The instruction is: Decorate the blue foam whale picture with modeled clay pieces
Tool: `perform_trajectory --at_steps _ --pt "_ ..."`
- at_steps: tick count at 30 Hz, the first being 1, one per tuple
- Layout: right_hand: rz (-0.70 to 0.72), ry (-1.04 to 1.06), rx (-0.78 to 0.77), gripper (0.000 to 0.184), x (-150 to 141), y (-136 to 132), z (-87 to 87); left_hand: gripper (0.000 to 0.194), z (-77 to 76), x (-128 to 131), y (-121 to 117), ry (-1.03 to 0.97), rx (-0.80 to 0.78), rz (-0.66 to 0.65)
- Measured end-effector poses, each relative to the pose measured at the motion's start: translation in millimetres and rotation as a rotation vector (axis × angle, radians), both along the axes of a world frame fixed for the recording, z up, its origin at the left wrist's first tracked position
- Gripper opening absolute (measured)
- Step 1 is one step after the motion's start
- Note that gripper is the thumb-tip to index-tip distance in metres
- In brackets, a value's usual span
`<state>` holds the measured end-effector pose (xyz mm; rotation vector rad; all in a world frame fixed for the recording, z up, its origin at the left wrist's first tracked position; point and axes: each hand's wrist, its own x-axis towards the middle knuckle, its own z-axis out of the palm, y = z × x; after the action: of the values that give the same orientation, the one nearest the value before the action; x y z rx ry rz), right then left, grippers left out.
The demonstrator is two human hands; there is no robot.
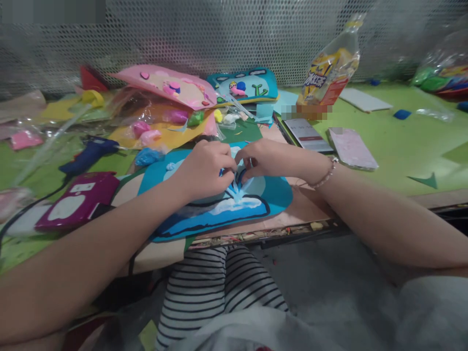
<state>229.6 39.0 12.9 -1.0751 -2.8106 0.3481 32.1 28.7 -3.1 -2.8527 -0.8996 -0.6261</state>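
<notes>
Blue board: centre of the frame, flat on the green table, white and blue shapes on its face. Left hand: centre, over the board, fingers curled inward. Right hand: just beside it, thumb and fingers bent together; from my remote feed I cannot tell whether either grasps anything. Glue gun, purple case: left. Pink panel, teal panel: upper middle. Phone: right of centre. Bottle: upper right
</notes>
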Motion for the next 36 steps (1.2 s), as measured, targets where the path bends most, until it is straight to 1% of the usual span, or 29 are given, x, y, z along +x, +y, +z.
perform_trajectory --at_steps 4,6,9,12,16,17,19,22,25,28,31,36 --pt "0.017 -0.016 0.034 0.024 -2 -1 -1.2 0.032 0.7 3 -3 0.154 0.011 0.071" --pt "0.022 -0.027 0.057 0.021 -3 0 -2.0 0.033 1.0 4 -5 0.192 0.002 0.088" --pt "0.031 -0.023 0.062 0.018 -3 1 -2.3 0.032 -0.2 5 -6 0.209 -0.011 0.097" --pt "0.024 -0.012 0.060 0.019 2 4 0.0 0.033 -2.4 5 -6 0.221 -0.019 0.087" --pt "-0.029 -0.006 0.171 0.023 10 9 4.5 0.033 -3.5 4 -5 0.234 -0.005 0.073" --pt "-0.026 -0.009 0.186 0.025 12 10 5.3 0.033 -3.3 4 -5 0.245 0.005 0.068" --pt "0.024 -0.041 0.173 0.029 12 9 6.2 0.031 -2.8 4 -7 0.280 0.041 0.049" --pt "0.097 -0.149 0.118 0.031 8 3 7.4 0.024 -2.8 4 -9 0.335 0.154 0.000" --pt "0.076 -0.255 0.089 0.029 3 -6 9.3 0.019 -4.4 6 -13 0.382 0.298 -0.057" --pt "0.036 -0.345 0.060 0.026 0 -14 11.5 0.021 -6.3 7 -15 0.397 0.379 -0.092" --pt "0.028 -0.378 0.039 0.027 2 -16 12.8 0.020 -6.2 7 -15 0.399 0.383 -0.089" --pt "0.044 -0.409 0.091 0.026 6 -13 13.9 0.018 -1.2 3 -14 0.408 0.317 -0.085"
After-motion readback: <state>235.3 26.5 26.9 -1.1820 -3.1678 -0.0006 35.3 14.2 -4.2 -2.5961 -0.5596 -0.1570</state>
